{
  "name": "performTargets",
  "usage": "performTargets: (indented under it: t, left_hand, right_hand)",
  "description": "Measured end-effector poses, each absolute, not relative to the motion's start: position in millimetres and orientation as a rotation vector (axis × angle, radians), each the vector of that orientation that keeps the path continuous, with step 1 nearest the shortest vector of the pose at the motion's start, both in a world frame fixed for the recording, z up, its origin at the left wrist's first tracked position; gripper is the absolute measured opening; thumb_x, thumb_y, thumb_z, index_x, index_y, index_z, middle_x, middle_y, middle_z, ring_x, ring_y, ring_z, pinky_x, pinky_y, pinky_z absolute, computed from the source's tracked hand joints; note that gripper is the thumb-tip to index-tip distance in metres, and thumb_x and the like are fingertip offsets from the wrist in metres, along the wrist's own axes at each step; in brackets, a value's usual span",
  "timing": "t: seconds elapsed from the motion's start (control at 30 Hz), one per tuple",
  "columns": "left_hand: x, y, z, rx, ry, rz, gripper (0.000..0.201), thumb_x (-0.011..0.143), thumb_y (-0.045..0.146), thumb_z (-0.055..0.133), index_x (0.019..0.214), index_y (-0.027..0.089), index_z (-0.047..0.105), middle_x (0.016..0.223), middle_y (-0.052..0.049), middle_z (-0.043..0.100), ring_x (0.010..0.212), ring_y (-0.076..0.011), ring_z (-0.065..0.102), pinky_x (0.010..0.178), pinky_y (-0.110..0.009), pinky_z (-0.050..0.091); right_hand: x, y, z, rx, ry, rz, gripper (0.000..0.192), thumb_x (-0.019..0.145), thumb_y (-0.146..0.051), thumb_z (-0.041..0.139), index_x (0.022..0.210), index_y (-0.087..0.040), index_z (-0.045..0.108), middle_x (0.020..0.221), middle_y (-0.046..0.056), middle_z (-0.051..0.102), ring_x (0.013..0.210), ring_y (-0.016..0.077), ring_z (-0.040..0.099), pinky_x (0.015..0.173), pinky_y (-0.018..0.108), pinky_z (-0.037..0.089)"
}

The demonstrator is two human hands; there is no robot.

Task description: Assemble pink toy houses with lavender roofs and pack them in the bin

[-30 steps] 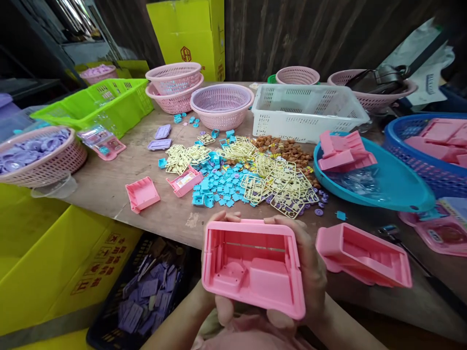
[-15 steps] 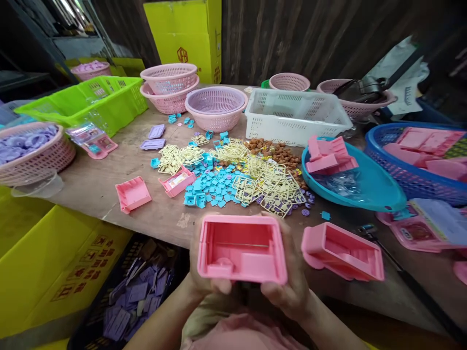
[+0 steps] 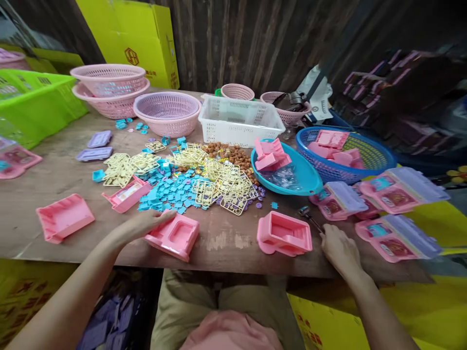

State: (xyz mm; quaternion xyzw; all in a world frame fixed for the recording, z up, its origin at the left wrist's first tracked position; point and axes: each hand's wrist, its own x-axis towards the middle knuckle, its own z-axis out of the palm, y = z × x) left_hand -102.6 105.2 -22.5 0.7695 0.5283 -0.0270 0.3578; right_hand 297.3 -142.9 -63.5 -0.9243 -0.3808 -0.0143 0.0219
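Note:
My left hand (image 3: 148, 224) grips the far left edge of a pink plastic box (image 3: 178, 236), which sits at the table's front with its recessed face up. Its fingertips are partly hidden behind the box. My right hand (image 3: 339, 245) is closed around the dark handle of a small hammer (image 3: 304, 212), whose metal head points away to the left on the table. Between the hands stands a second pink box (image 3: 284, 233), hollow side up. Left of my left hand lie an open pink tray-like part (image 3: 67, 217) and a pink part with a pale inside (image 3: 127, 195).
Piles of blue pieces (image 3: 171, 192), cream frames (image 3: 233, 187) and brown bits (image 3: 228, 154) cover the middle. Behind stand a white basket (image 3: 241, 129) and pink baskets (image 3: 166, 124). A blue bowl (image 3: 306, 182) and several pink-and-purple toy cases (image 3: 404, 238) are at right.
The pink box, held up in both hands before, is now down on the table under my left hand. My right hand has moved right and taken the hammer's handle. The view has swung right.

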Motion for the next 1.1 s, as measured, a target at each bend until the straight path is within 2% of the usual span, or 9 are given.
performTargets:
  t: [0.1, 0.2, 0.27, 0.33, 0.47, 0.63, 0.83, 0.97, 1.1]
  left_hand:
    - [-98.1, 97.2, -13.2, 2.115, 1.338, -0.274, 0.06, 0.077, 0.063, 0.03, 0.092, 0.015, 0.063, 0.092, -0.013, 0.069, 0.088, -0.0325, 0.063, 0.076, -0.037, 0.046]
    - [-92.3, 79.0, -11.7, 2.207, 1.478, -0.308, 0.061, 0.082, 0.054, 0.031, 0.122, 0.01, 0.046, 0.11, -0.019, 0.064, 0.102, -0.0338, 0.059, 0.082, -0.038, 0.043]
    - [-89.0, 70.1, -13.1, 2.221, 1.551, -0.352, 0.062, 0.085, 0.049, 0.032, 0.131, 0.008, 0.033, 0.116, -0.023, 0.06, 0.109, -0.0346, 0.056, 0.084, -0.039, 0.042]
    - [-86.9, 66.8, -14.2, 2.227, 1.55, -0.387, 0.06, 0.087, 0.048, 0.031, 0.132, 0.008, 0.031, 0.115, -0.023, 0.06, 0.108, -0.035, 0.056, 0.084, -0.039, 0.042]
    - [-85.7, 68.6, -12.8, 2.239, 1.518, -0.396, 0.055, 0.088, 0.047, 0.031, 0.126, 0.009, 0.035, 0.111, -0.023, 0.062, 0.104, -0.0347, 0.058, 0.08, -0.039, 0.043]
    - [-86.8, 67.5, -11.1, 2.278, 1.462, -0.334, 0.05, 0.089, 0.049, 0.03, 0.118, 0.01, 0.041, 0.101, -0.021, 0.065, 0.097, -0.0337, 0.061, 0.077, -0.037, 0.043]
    - [-86.6, 68.0, -12.9, 2.281, 1.471, -0.372, 0.051, 0.089, 0.047, 0.031, 0.122, 0.009, 0.037, 0.102, -0.021, 0.065, 0.098, -0.0341, 0.061, 0.076, -0.037, 0.043]
    - [-86.0, 67.8, -13.4, 2.288, 1.468, -0.334, 0.047, 0.09, 0.044, 0.032, 0.121, 0.008, 0.038, 0.102, -0.022, 0.065, 0.099, -0.034, 0.061, 0.076, -0.036, 0.043]
    - [-83.9, 66.4, -10.8, 2.28, 1.465, -0.339, 0.045, 0.09, 0.044, 0.033, 0.118, 0.009, 0.039, 0.099, -0.021, 0.066, 0.096, -0.0334, 0.062, 0.073, -0.035, 0.043]
  right_hand:
    - [283.2, -148.5, -55.1, -2.852, -1.124, -0.073, 0.017, 0.083, -0.019, 0.038, 0.082, -0.016, 0.055, 0.09, 0.017, 0.064, 0.073, 0.0274, 0.062, 0.059, 0.036, 0.044]
    - [253.0, -148.0, -34.0, -2.618, -1.123, -0.26, 0.022, 0.084, -0.026, 0.035, 0.089, -0.017, 0.055, 0.088, 0.016, 0.065, 0.077, 0.0282, 0.062, 0.06, 0.035, 0.045]
    - [219.7, -141.7, -23.2, -2.356, -1.238, -0.24, 0.026, 0.086, -0.032, 0.035, 0.091, -0.018, 0.057, 0.079, 0.012, 0.066, 0.071, 0.0257, 0.063, 0.058, 0.033, 0.047]
    - [179.8, -129.8, -20.4, -2.093, -1.422, 0.11, 0.026, 0.089, -0.032, 0.037, 0.094, -0.019, 0.058, 0.074, 0.006, 0.067, 0.066, 0.0206, 0.064, 0.057, 0.028, 0.049]
    - [113.8, -100.1, -32.2, -1.7, -1.642, 0.513, 0.034, 0.089, -0.017, 0.034, 0.114, -0.018, 0.058, 0.102, 0.007, 0.068, 0.091, 0.0187, 0.065, 0.076, 0.029, 0.053]
    - [93.7, -80.6, -42.3, -1.604, -1.734, 0.444, 0.059, 0.083, -0.004, 0.032, 0.14, -0.021, 0.034, 0.115, 0.008, 0.064, 0.104, 0.0207, 0.061, 0.09, 0.039, 0.05]
    - [99.3, -74.8, -35.4, -1.674, -1.848, 0.493, 0.061, 0.08, -0.001, 0.035, 0.137, -0.023, 0.038, 0.113, 0.007, 0.065, 0.101, 0.021, 0.063, 0.086, 0.038, 0.053]
    - [96.1, -79.3, -28.4, -1.533, -1.792, 0.43, 0.061, 0.083, -0.003, 0.031, 0.141, -0.022, 0.031, 0.115, 0.007, 0.064, 0.097, 0.0204, 0.064, 0.086, 0.037, 0.054]
    - [93.6, -82.5, -33.0, -1.523, -1.912, 0.568, 0.059, 0.084, -0.003, 0.032, 0.139, -0.023, 0.035, 0.12, 0.006, 0.061, 0.1, 0.0205, 0.063, 0.085, 0.039, 0.054]
